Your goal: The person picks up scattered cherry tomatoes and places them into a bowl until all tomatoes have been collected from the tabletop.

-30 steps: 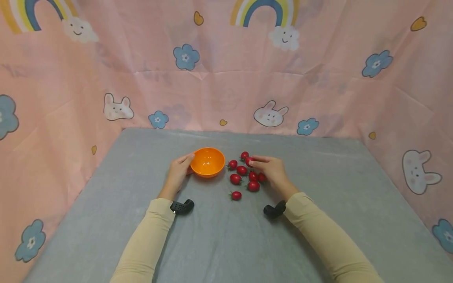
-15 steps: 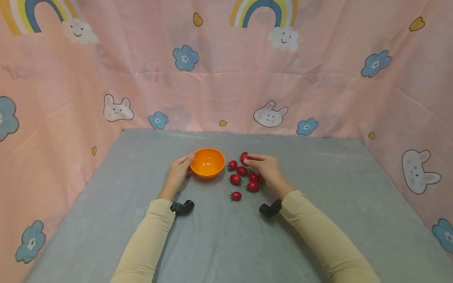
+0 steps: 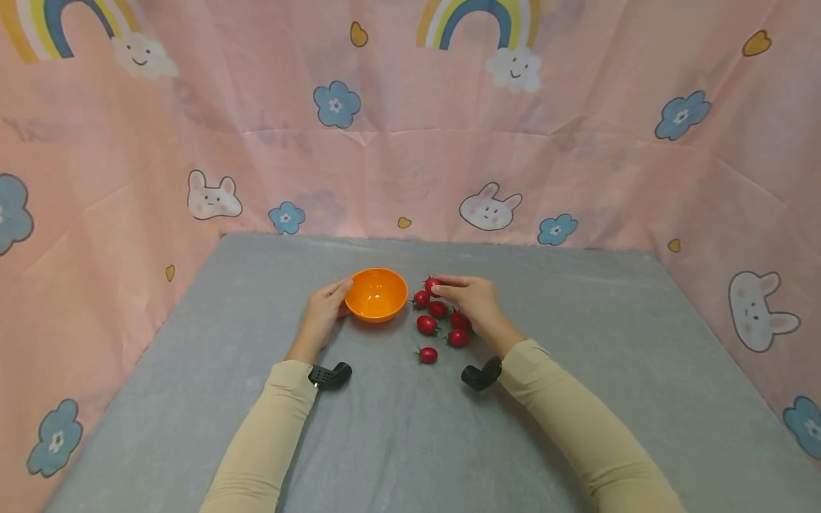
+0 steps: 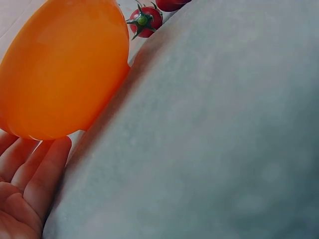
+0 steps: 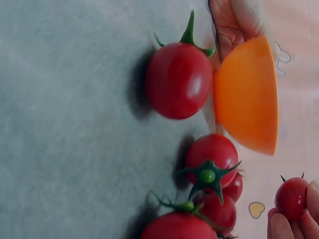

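Observation:
An orange bowl (image 3: 377, 299) stands on the grey cloth, its inside showing nothing but glossy orange. My left hand (image 3: 318, 317) holds its left side, thumb at the rim and fingers (image 4: 47, 172) against the outer wall. Between thumb and fingertips, my right hand (image 3: 477, 306) pinches a cherry tomato (image 5: 291, 198), raised to the right of the bowl. Several other cherry tomatoes with green stems lie below and beside that hand, among them a near one (image 3: 427, 355) and one by the bowl (image 4: 145, 21). Part of the group is hidden behind the right hand.
Grey cloth (image 3: 398, 434) covers the table. A pink curtain (image 3: 410, 157) printed with rabbits, flowers and rainbows hangs behind and at both sides. Each wrist carries a black camera mount, the left one (image 3: 331, 375) resting low over the cloth.
My right hand has moved left toward the bowl, carrying the pinched cherry tomato past the one at the back of the group. The left hand and the bowl have kept their place.

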A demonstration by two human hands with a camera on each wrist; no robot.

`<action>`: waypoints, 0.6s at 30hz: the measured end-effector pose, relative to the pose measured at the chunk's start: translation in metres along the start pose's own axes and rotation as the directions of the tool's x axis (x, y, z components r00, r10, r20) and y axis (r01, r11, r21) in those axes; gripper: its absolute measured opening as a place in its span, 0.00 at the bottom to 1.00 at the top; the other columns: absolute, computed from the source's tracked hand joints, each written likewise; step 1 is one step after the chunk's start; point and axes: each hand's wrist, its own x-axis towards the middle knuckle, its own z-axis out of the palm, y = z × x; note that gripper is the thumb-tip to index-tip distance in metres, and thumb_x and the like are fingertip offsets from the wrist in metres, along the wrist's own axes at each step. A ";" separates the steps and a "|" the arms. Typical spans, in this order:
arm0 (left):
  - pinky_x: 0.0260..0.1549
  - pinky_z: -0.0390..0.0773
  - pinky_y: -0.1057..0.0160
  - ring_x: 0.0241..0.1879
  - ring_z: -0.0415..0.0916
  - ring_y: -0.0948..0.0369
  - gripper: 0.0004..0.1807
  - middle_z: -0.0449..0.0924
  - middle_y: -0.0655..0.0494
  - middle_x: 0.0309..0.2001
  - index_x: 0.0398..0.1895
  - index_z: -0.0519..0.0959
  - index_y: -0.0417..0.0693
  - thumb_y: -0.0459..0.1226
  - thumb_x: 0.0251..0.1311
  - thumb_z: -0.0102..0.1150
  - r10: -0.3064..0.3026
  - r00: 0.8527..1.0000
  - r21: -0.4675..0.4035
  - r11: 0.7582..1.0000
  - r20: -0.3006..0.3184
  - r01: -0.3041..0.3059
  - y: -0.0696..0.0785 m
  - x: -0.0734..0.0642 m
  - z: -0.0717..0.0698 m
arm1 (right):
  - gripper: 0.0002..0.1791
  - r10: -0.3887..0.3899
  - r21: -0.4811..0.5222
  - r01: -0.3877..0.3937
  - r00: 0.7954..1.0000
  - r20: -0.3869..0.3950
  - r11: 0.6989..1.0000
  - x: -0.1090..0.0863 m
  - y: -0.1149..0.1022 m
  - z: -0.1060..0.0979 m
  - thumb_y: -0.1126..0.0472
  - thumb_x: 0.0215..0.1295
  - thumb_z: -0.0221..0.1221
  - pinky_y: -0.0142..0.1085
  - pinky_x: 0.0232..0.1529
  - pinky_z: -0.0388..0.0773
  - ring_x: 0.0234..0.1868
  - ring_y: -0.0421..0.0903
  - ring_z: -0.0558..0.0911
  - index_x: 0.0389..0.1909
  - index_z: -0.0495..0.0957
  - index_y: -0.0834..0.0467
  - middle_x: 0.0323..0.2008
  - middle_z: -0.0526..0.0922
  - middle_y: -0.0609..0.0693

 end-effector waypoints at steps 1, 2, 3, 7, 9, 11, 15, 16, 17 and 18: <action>0.37 0.82 0.75 0.46 0.79 0.68 0.24 0.76 0.44 0.65 0.65 0.75 0.41 0.45 0.72 0.55 0.001 1.000 -0.001 1.000 0.000 -0.001 0.000 0.000 0.000 | 0.24 -0.008 0.009 0.008 1.000 0.006 1.000 0.000 -0.001 0.001 0.53 0.62 0.68 0.44 0.67 0.74 0.61 0.53 0.78 0.59 0.82 0.55 0.61 0.80 0.55; 0.37 0.82 0.75 0.47 0.79 0.68 0.24 0.75 0.44 0.65 0.65 0.75 0.40 0.45 0.72 0.54 0.003 1.000 0.002 1.000 0.000 -0.003 0.001 -0.001 0.000 | 0.24 -0.018 0.014 0.018 1.000 0.013 1.000 0.000 -0.001 0.002 0.53 0.63 0.68 0.44 0.67 0.73 0.61 0.53 0.78 0.59 0.81 0.55 0.61 0.80 0.56; 0.37 0.82 0.74 0.46 0.79 0.68 0.24 0.76 0.44 0.65 0.65 0.75 0.40 0.45 0.72 0.54 0.005 1.000 0.001 1.000 -0.001 -0.005 0.001 -0.002 0.000 | 0.24 -0.018 0.011 0.017 1.000 0.017 1.000 -0.001 -0.002 0.004 0.53 0.62 0.68 0.44 0.67 0.73 0.61 0.53 0.78 0.58 0.82 0.55 0.61 0.80 0.55; 0.36 0.82 0.74 0.43 0.79 0.71 0.24 0.76 0.44 0.65 0.64 0.75 0.40 0.44 0.72 0.54 0.008 1.000 -0.010 1.000 -0.008 -0.008 0.001 -0.002 -0.001 | 0.24 -0.021 -0.009 0.021 0.999 0.037 1.000 0.000 -0.004 0.009 0.51 0.62 0.68 0.45 0.68 0.73 0.62 0.52 0.77 0.58 0.82 0.53 0.63 0.79 0.54; 0.36 0.82 0.74 0.42 0.79 0.72 0.23 0.76 0.44 0.64 0.64 0.76 0.40 0.43 0.72 0.55 0.006 1.000 -0.017 1.000 -0.010 -0.006 0.000 -0.002 -0.001 | 0.24 -0.009 -0.023 0.010 0.999 0.039 1.000 0.001 -0.006 0.012 0.50 0.61 0.69 0.45 0.67 0.73 0.62 0.51 0.76 0.57 0.83 0.51 0.63 0.79 0.52; 0.36 0.82 0.74 0.42 0.80 0.71 0.23 0.76 0.44 0.64 0.64 0.76 0.40 0.44 0.72 0.55 0.002 1.000 -0.018 1.000 -0.009 -0.002 -0.001 0.000 -0.001 | 0.23 -0.014 -0.028 0.015 0.999 0.043 0.999 0.002 -0.008 0.014 0.51 0.61 0.69 0.45 0.67 0.73 0.62 0.51 0.76 0.57 0.83 0.51 0.62 0.79 0.52; 0.36 0.82 0.74 0.45 0.80 0.68 0.24 0.76 0.44 0.64 0.64 0.76 0.41 0.45 0.71 0.56 -0.001 1.000 -0.012 1.000 -0.008 0.001 -0.002 0.001 -0.001 | 0.22 -0.016 -0.040 0.018 0.999 0.052 0.999 0.003 -0.013 0.019 0.51 0.61 0.69 0.45 0.66 0.74 0.61 0.51 0.77 0.56 0.84 0.50 0.60 0.82 0.51; 0.36 0.82 0.74 0.46 0.80 0.68 0.24 0.76 0.44 0.64 0.64 0.76 0.41 0.45 0.71 0.56 -0.001 1.000 -0.008 1.000 -0.009 0.001 -0.002 0.001 0.000 | 0.22 -0.019 -0.041 0.021 0.998 0.054 0.999 0.003 -0.015 0.020 0.51 0.61 0.69 0.45 0.66 0.74 0.60 0.51 0.78 0.56 0.84 0.50 0.60 0.82 0.51; 0.37 0.83 0.74 0.47 0.80 0.67 0.24 0.76 0.44 0.64 0.64 0.76 0.41 0.45 0.71 0.56 0.000 1.000 -0.010 1.000 -0.009 0.000 -0.001 0.002 0.000 | 0.21 -0.019 -0.040 0.021 0.998 0.055 0.999 0.004 -0.016 0.021 0.52 0.61 0.69 0.45 0.66 0.74 0.60 0.51 0.78 0.55 0.84 0.50 0.59 0.82 0.51; 0.36 0.83 0.74 0.47 0.80 0.67 0.24 0.76 0.44 0.64 0.64 0.76 0.40 0.44 0.71 0.56 0.002 1.000 -0.011 1.000 -0.009 -0.002 -0.001 0.001 0.000 | 0.21 -0.022 -0.033 0.024 0.998 0.059 0.999 0.004 -0.017 0.022 0.52 0.61 0.69 0.45 0.66 0.74 0.59 0.51 0.79 0.55 0.84 0.50 0.59 0.83 0.51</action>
